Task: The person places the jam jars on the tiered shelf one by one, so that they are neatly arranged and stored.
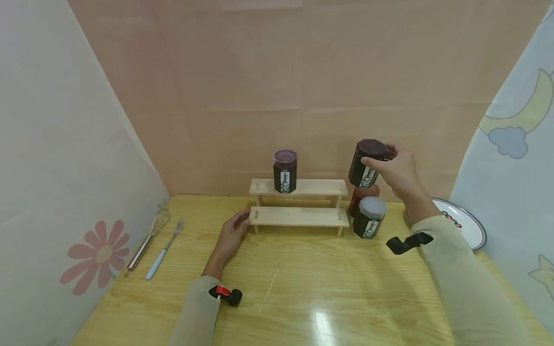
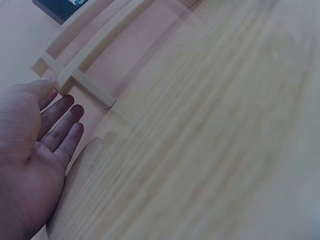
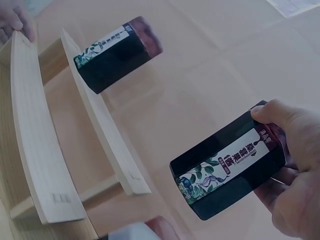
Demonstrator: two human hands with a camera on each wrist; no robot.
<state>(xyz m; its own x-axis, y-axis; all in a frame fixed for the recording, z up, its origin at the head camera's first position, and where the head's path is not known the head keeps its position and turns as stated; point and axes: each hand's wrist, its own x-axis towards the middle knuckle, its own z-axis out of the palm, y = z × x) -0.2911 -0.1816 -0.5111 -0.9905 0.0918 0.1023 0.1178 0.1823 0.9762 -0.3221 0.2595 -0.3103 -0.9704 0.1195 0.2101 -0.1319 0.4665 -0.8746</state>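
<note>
My right hand (image 1: 400, 168) grips a dark, faceted jar (image 3: 230, 162) with a dark red lid and a printed label. It holds the jar in the air, to the right of a two-tier wooden stand (image 1: 298, 216). At the left end of the stand's lower tier, my left hand (image 1: 232, 233) pinches the board between thumb and forefinger; the other fingers (image 2: 67, 120) hang loosely below. A similar jar (image 1: 285, 172) with a purple lid stands on the upper tier. Beneath the held jar, a white-lidded jar (image 1: 369, 218) stands on the table, with a reddish jar (image 1: 357, 199) partly hidden behind it.
A white plate (image 1: 473, 230) with a dark rim lies at the right, partly behind my right forearm. On the left side of the table (image 1: 277, 288) lie a whisk (image 1: 147, 242) and a fork (image 1: 165, 251) with a pale blue handle. A curtain-like backdrop (image 1: 303, 86) rises behind the stand.
</note>
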